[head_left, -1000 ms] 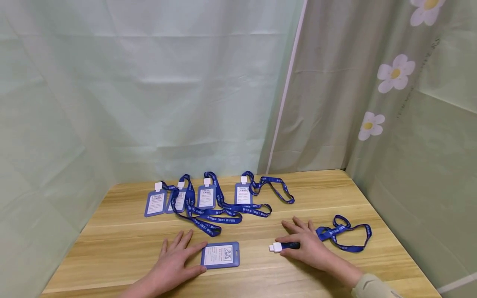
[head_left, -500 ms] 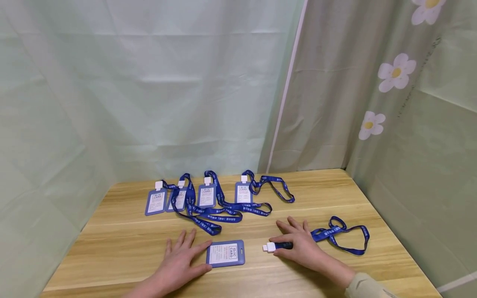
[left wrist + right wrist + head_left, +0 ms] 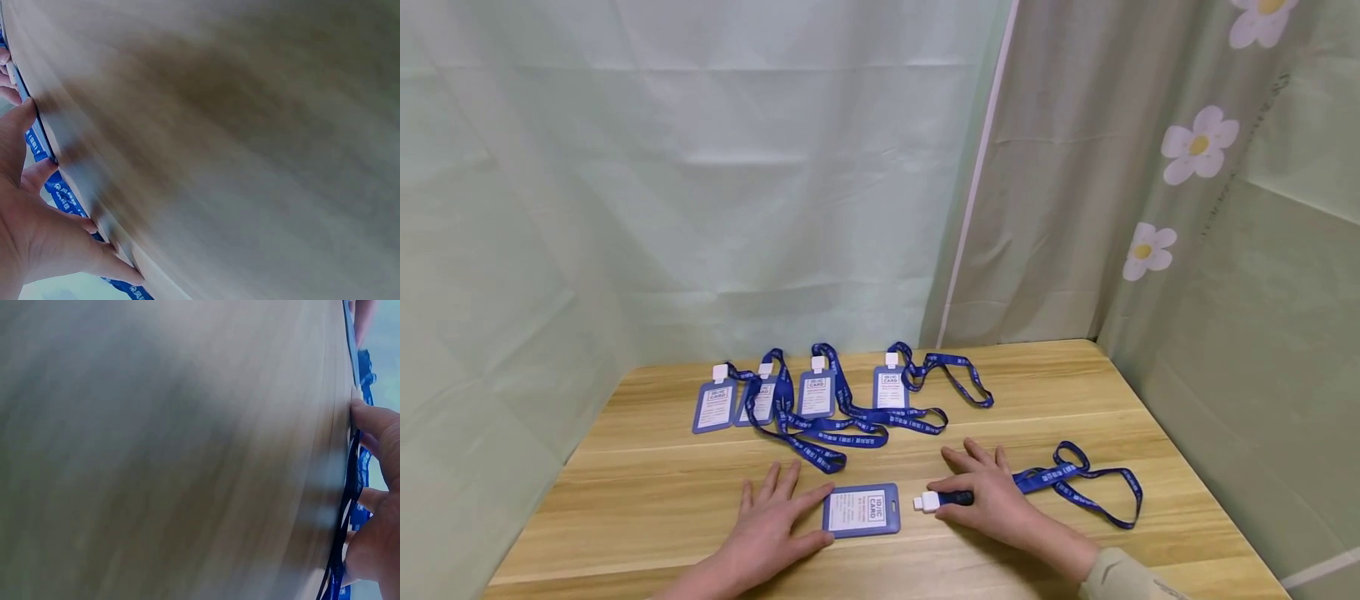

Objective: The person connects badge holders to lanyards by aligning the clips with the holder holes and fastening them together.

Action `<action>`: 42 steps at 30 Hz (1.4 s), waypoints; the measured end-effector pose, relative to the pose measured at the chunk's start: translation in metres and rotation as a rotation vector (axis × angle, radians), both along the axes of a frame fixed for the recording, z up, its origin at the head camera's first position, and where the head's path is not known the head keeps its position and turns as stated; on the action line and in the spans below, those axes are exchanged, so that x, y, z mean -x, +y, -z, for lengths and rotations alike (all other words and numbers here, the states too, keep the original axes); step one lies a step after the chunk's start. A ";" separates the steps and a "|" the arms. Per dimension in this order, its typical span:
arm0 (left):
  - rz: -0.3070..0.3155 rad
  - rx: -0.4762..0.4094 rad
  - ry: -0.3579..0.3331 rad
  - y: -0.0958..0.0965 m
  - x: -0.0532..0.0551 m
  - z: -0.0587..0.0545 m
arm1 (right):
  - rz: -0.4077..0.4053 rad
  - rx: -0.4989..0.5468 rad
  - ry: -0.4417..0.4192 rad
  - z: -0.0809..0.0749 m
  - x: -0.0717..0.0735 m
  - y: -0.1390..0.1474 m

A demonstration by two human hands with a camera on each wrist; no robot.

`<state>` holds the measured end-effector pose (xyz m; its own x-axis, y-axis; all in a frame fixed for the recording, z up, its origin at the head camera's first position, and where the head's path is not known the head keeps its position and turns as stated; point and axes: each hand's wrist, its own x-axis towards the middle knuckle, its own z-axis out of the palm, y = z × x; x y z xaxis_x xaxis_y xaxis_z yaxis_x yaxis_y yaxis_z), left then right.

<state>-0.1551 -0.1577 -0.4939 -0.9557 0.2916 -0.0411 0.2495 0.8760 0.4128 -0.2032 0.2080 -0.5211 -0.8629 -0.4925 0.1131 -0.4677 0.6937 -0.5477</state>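
A blue ID card holder (image 3: 859,510) lies on the wooden table, its slotted end to the right. My left hand (image 3: 765,529) holds it across the left end, thumb at the near corner and index finger at the far one, other fingers spread on the wood. Just right of the slot, my right hand (image 3: 988,500) pinches the white and black clip (image 3: 929,502) of a lanyard between thumb and index finger. The clip's white tip points left at the slot, a short gap apart. Its blue strap (image 3: 1045,478) trails out behind the hand to the right.
Several card holders with lanyards attached stand in a row at the back, among them one at the far left (image 3: 714,407) and one at the right (image 3: 891,389). Their blue straps (image 3: 838,434) tangle toward the middle. Curtains (image 3: 760,183) hang behind the wooden table (image 3: 647,500).
The card holder has slid right with my left hand. My right hand has brought the lanyard clip left, narrowing the gap, and the strap has dragged along.
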 end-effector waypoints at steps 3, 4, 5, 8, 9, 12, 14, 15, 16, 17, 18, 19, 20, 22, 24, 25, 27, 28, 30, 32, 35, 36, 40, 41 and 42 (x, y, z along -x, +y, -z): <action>-0.005 -0.001 -0.002 0.001 0.000 0.001 | -0.004 -0.004 0.000 -0.001 -0.001 -0.005; -0.006 0.001 -0.004 0.002 0.000 0.001 | -0.004 -0.004 0.003 -0.002 -0.002 -0.006; -0.006 0.002 -0.006 0.002 0.000 0.001 | -0.004 -0.003 0.006 -0.002 -0.002 -0.007; -0.006 -0.002 -0.006 0.003 0.000 0.001 | -0.004 -0.002 0.006 -0.004 -0.003 -0.011; -0.006 -0.004 -0.003 0.003 -0.001 0.002 | -0.003 -0.004 0.005 -0.004 -0.003 -0.012; -0.005 -0.008 0.006 0.003 -0.001 0.002 | 0.000 -0.005 0.007 -0.004 -0.004 -0.014; -0.006 -0.007 0.007 0.003 -0.001 0.002 | 0.000 -0.006 0.019 -0.003 -0.004 -0.015; -0.007 -0.008 0.004 0.003 -0.001 0.002 | -0.001 -0.006 0.028 -0.003 -0.004 -0.016; -0.008 -0.008 0.000 0.004 -0.001 0.002 | -0.002 -0.006 0.037 -0.003 -0.004 -0.017; -0.009 -0.008 -0.005 0.004 -0.001 0.002 | -0.005 -0.006 0.046 -0.003 -0.004 -0.017; -0.010 -0.010 -0.012 0.004 -0.001 0.002 | -0.007 -0.006 0.053 -0.003 -0.004 -0.018; -0.012 -0.011 -0.018 0.004 -0.001 0.002 | -0.008 -0.005 0.059 -0.003 -0.005 -0.019; -0.013 -0.012 -0.022 0.004 -0.001 0.001 | -0.008 -0.003 0.062 -0.003 -0.005 -0.019; -0.015 -0.014 -0.030 0.004 -0.001 0.001 | -0.008 0.001 0.063 -0.003 -0.005 -0.020; -0.016 -0.012 -0.034 0.004 0.000 0.001 | -0.005 0.004 0.054 -0.004 -0.005 -0.021; -0.017 -0.010 -0.034 0.005 0.000 0.001 | -0.004 0.003 0.052 -0.004 -0.005 -0.022; -0.018 -0.007 -0.037 0.005 0.000 0.001 | -0.003 0.002 0.048 -0.003 -0.005 -0.022; -0.018 -0.006 -0.038 0.005 0.000 0.001 | -0.002 0.001 0.045 -0.003 -0.005 -0.023; -0.019 -0.005 -0.038 0.005 0.000 0.001 | -0.003 0.002 0.045 -0.003 -0.005 -0.023; -0.019 -0.005 -0.037 0.005 0.000 0.001 | -0.007 0.003 0.037 -0.003 -0.005 -0.023; -0.018 -0.005 -0.031 0.005 -0.001 0.001 | -0.009 0.010 0.014 -0.005 -0.006 -0.021; -0.018 -0.004 -0.031 0.005 -0.001 0.001 | -0.009 0.011 0.009 -0.005 -0.006 -0.019; -0.017 -0.004 -0.034 0.005 -0.001 0.001 | -0.003 0.023 0.021 -0.005 -0.006 -0.014; -0.018 -0.005 -0.034 0.004 -0.001 0.001 | -0.001 0.025 0.027 -0.004 -0.006 -0.013; -0.018 -0.007 -0.034 0.004 -0.001 0.001 | 0.001 0.028 0.035 -0.004 -0.005 -0.012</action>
<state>-0.1546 -0.1534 -0.4954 -0.9588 0.2750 -0.0718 0.2197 0.8774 0.4265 -0.1978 0.1958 -0.5171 -0.8589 -0.4876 0.1566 -0.4858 0.6790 -0.5504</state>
